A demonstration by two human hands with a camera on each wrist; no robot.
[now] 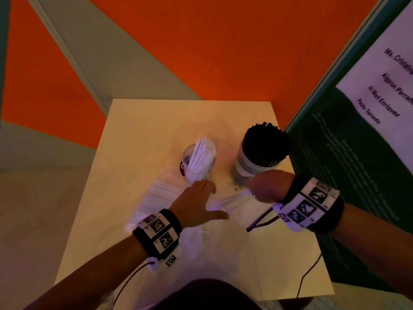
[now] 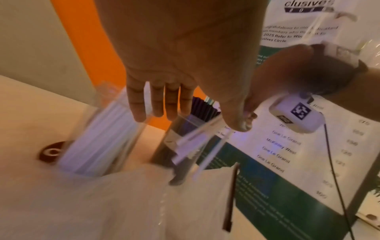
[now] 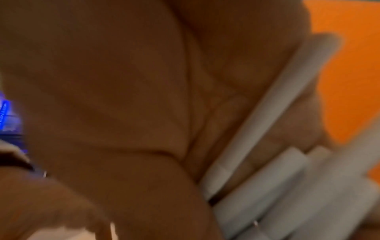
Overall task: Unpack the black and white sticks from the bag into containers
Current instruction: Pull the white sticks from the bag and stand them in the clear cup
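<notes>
A clear plastic bag point(image 1: 161, 198) lies flat on the cream table point(image 1: 134, 135), with white sticks still showing through it. My left hand point(image 1: 207, 198) is spread with straight fingers point(image 2: 156, 104) just over the bag, in front of the clear jar of white sticks point(image 1: 199, 162). My right hand point(image 1: 257, 189) grips a few white sticks point(image 1: 232, 196) that slant down toward the bag; the sticks point(image 3: 267, 129) lie across its curled fingers. The jar of black sticks point(image 1: 261, 153) stands right behind that hand. One black stick point(image 2: 232, 198) lies loose on the bag.
A green and white poster board point(image 1: 357, 153) stands close along the table's right edge. Orange and grey wall panels point(image 1: 201, 52) rise behind the table. Thin black cables point(image 1: 308, 274) trail from both wrists over the near part of the table.
</notes>
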